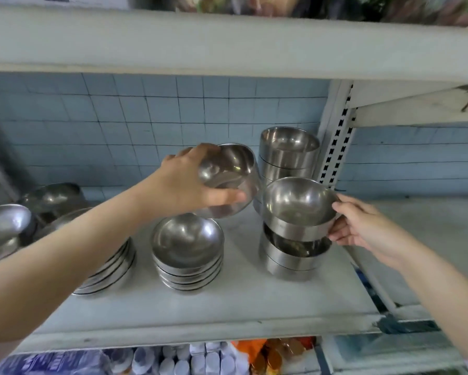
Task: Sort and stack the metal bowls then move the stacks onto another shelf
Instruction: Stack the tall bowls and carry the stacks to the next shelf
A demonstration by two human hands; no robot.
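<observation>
My left hand [184,185] grips a steel bowl [233,169], tilted and lifted above the white shelf [227,301]. My right hand [363,226] holds another steel bowl [298,207] by its right rim, just above a short stack of straight-sided bowls [292,258]. A taller stack of the same kind [288,155] stands behind, near the back wall. A stack of rounded shallow bowls [187,253] sits below my left hand. Wider shallow bowls [111,269] are stacked under my left forearm, partly hidden.
More metal bowls and a ladle-like piece [5,226] crowd the left end of the shelf. A slotted upright post [335,147] bounds the shelf on the right, with a neighbouring shelf [422,228] beyond it. Packaged goods [200,358] fill the shelf below. Another shelf [227,41] hangs overhead.
</observation>
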